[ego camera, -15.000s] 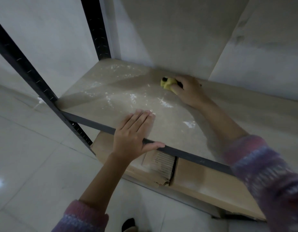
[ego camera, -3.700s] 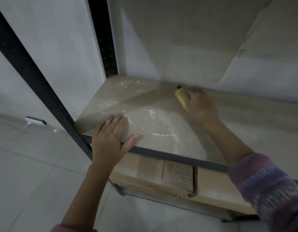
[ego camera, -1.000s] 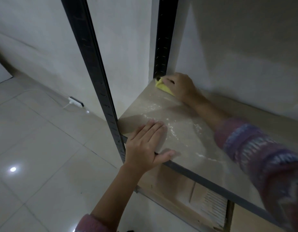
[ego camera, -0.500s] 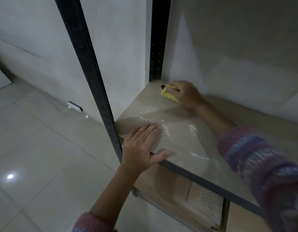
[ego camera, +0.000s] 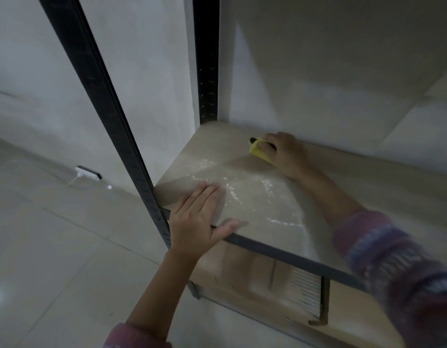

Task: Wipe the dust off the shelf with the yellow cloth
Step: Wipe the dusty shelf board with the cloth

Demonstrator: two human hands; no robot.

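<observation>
Gripping the yellow cloth (ego camera: 258,152) near the rear post (ego camera: 207,71), the right hand (ego camera: 286,154) could drag dust (ego camera: 230,190) onto the left hand (ego camera: 197,222) (flat, fingers straight, well forward of that post).

We see the shelf (ego camera: 355,177) as a pale beige board with a dark metal rail along its front edge and black perforated uprights at its left corners. The yellow cloth (ego camera: 258,152) is bunched into a small wad that lies on the shelf close to its back edge, a little in from its back-left corner. The right hand (ego camera: 285,154) grips the wad, its fingers (ego camera: 266,146) curled over the top. White dust (ego camera: 232,194) lies in scattered specks and thin streaks across the shelf's front-left part, between the cloth and the front rail. The right side of the shelf looks smooth.
</observation>
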